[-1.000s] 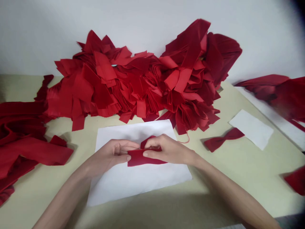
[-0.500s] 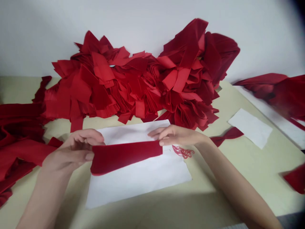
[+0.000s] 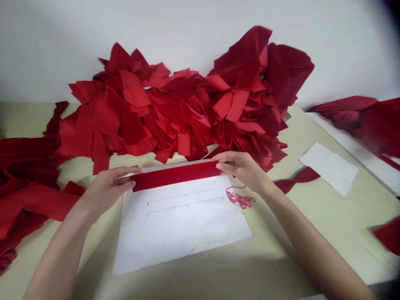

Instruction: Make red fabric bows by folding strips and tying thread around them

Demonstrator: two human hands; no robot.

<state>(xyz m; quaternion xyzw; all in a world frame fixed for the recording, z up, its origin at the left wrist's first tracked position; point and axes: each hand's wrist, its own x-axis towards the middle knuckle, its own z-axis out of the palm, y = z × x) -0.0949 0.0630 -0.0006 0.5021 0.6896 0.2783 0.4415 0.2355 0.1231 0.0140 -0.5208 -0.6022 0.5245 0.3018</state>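
Red velvet strip point(image 3: 175, 175) at the far edge of the white paper sheet point(image 3: 181, 237): short dense pile observed, matt, no sheen. Sheet recorded as thin, smooth, matt paper, marked with fine dark lines. Red yarn point(image 3: 240, 200), just beside the sheet's right edge, is noted as fibrous and matt. Heap of red cloth pieces point(image 3: 175, 112), beyond the sheet: soft, matt, some faces velvety and darker, others flatter and brighter. Second paper sheet point(image 3: 328, 168), right of the first, judged equally matt. Table top point(image 3: 275, 250), beneath the sheet, found smooth, pale cream, with a slight sheen
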